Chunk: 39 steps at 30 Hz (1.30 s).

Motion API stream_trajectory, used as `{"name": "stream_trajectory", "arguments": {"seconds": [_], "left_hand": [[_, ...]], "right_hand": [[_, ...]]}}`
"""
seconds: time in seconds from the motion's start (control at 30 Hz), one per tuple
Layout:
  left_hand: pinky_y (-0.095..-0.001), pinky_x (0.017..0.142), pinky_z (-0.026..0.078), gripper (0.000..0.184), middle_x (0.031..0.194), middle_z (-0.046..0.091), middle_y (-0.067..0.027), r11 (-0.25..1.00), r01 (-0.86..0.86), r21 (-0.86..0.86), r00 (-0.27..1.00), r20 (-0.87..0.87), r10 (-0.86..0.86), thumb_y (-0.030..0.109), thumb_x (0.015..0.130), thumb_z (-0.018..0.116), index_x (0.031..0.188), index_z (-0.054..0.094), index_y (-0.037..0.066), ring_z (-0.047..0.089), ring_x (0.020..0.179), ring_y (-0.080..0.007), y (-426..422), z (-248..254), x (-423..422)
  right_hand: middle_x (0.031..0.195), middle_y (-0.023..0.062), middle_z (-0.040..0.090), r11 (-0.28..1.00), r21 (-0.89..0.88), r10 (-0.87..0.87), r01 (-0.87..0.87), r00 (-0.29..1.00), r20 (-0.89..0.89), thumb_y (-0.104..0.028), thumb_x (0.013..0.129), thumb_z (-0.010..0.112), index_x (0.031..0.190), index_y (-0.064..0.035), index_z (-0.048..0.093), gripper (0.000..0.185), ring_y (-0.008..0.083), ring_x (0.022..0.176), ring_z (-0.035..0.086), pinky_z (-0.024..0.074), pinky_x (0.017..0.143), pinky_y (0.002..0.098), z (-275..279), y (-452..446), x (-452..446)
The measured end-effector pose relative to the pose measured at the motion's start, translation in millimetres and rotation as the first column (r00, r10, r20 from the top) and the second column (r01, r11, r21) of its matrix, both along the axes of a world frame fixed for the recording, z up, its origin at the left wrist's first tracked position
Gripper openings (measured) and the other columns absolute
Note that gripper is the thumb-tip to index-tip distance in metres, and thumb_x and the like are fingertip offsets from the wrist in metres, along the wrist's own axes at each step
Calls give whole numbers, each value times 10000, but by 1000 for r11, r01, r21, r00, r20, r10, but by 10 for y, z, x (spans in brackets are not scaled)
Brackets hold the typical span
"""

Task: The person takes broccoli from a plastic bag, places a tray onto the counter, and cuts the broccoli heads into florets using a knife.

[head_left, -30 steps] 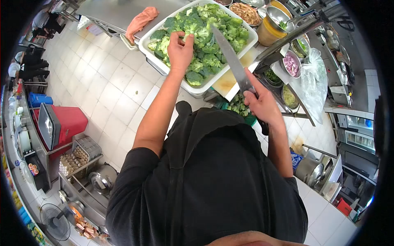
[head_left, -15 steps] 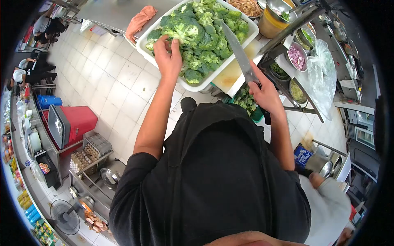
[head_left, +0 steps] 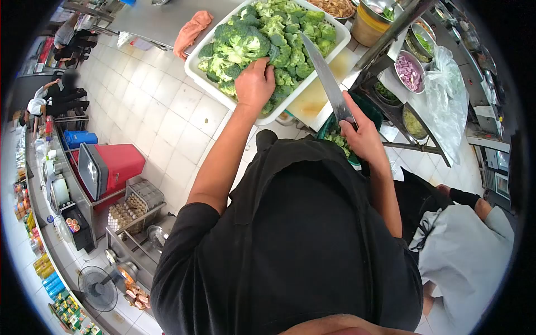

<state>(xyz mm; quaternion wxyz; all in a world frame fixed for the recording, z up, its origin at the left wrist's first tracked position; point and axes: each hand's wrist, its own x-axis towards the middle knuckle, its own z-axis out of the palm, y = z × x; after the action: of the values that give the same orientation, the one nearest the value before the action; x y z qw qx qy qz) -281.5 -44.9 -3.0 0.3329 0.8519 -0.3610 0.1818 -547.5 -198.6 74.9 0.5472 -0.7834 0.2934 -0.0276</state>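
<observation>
A white plastic tub (head_left: 195, 72) heaped with green broccoli (head_left: 285, 36) stands in front of me. My left hand (head_left: 255, 85) is over its near side, fingers curled in against the broccoli; the fingertips are partly hidden among the pieces. In my right hand (head_left: 364, 137) is a large kitchen knife (head_left: 326, 72), gripped by the handle with the forefinger along the blade. The blade points away and passes over the tub's right part. Below the knife, a cutting board (head_left: 312, 106) with brown stains lies beside the tub.
A green bin (head_left: 352, 159) holding broccoli scraps stands below my right hand. Bowls, one with chopped purple onion (head_left: 409, 72), and a plastic bag (head_left: 449, 106) fill the right shelf. An orange cloth (head_left: 191, 33) lies left of the tub. Another person (head_left: 460, 240) is close behind my right side.
My left hand has moved right and nearer to me, its fingers now curled into the broccoli. The knife stays in nearly the same place. The other person has come further into view at right.
</observation>
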Motion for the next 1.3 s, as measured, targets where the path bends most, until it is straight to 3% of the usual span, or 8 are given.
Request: {"name": "stream_trajectory", "arguments": {"seconds": [0.23, 0.4, 0.47, 0.6, 0.97, 1.03, 1.27, 1.3], "left_hand": [[-440, 622, 551, 82, 826, 721, -140, 997, -5, -81, 995, -98, -3, 130, 899, 718, 952, 714, 67, 697, 691, -341, 15, 106, -116], [-382, 593, 543, 69, 830, 705, -118, 967, 225, -122, 971, -58, -233, 66, 884, 747, 938, 707, 49, 690, 648, -265, -200, 319, -478], [-360, 585, 541, 63, 828, 705, -116, 926, 358, -121, 924, -100, -370, 57, 893, 740, 949, 712, 44, 687, 652, -260, -407, 326, -711], [-372, 614, 563, 74, 867, 716, -134, 785, 615, -74, 779, -97, -620, 73, 901, 742, 965, 725, 41, 702, 689, -296, -750, 125, -1082], [-482, 885, 572, 311, 1096, 725, -180, 499, 866, 20, 474, -346, -810, 143, 865, 681, 1167, 710, 74, 703, 1017, -373, -1458, -754, -1621], [-467, 879, 577, 308, 1086, 723, -160, 513, 855, 74, 502, -364, -784, 177, 874, 707, 1162, 704, 69, 699, 1019, -365, -1315, -486, -1564], [-423, 931, 560, 310, 1137, 708, -153, 842, 503, -195, 856, -25, -517, 78, 850, 752, 1156, 714, 51, 684, 1055, -341, -395, 182, -793], [-424, 960, 539, 314, 1153, 703, -156, 881, 428, -201, 903, 55, -426, 42, 834, 759, 1145, 713, 44, 663, 1107, -342, -244, 314, -632]], "right_hand": [[1009, 146, 712, 997, -48, -49, 55, 992, 120, -41, 945, 628, 1617, -224, 406, 731, 184, 813, 609, 522, 836, 317, -269, -90, -317], [954, 141, 687, 991, -3, -131, 132, 988, 75, -55, 933, 630, 1615, -232, 403, 740, 202, 765, 580, 520, 808, 317, -137, -223, -586], [867, 118, 671, 985, -28, -165, 168, 982, 92, -65, 928, 630, 1612, -237, 408, 740, 202, 705, 549, 516, 771, 327, -164, -332, -715], [1074, 82, 700, 956, -16, -290, 294, 948, 133, -56, 960, 625, 1615, -249, 418, 714, 127, 883, 586, 505, 851, 273, -108, -468, -997], [988, 24, 635, 931, 44, -365, 362, 927, 88, -20, 973, 583, 1650, -190, 353, 735, 81, 751, 519, 468, 684, 247, -77, -361, -1175], [792, -23, 575, 943, 2, -329, 332, 934, 140, -58, 980, 575, 1663, -221, 324, 746, 45, 604, 452, 405, 517, 230, -153, -304, -1160], [762, -15, 578, 953, 15, -302, 301, 952, 45, -27, 964, 541, 1680, -208, 261, 790, 50, 588, 456, 411, 510, 227, -145, -134, -1013], [961, 90, 707, 964, 11, -264, 266, 962, -72, -6, 923, 563, 1651, -185, 344, 781, 115, 821, 608, 525, 768, 293, -39, -131, -956]]}}
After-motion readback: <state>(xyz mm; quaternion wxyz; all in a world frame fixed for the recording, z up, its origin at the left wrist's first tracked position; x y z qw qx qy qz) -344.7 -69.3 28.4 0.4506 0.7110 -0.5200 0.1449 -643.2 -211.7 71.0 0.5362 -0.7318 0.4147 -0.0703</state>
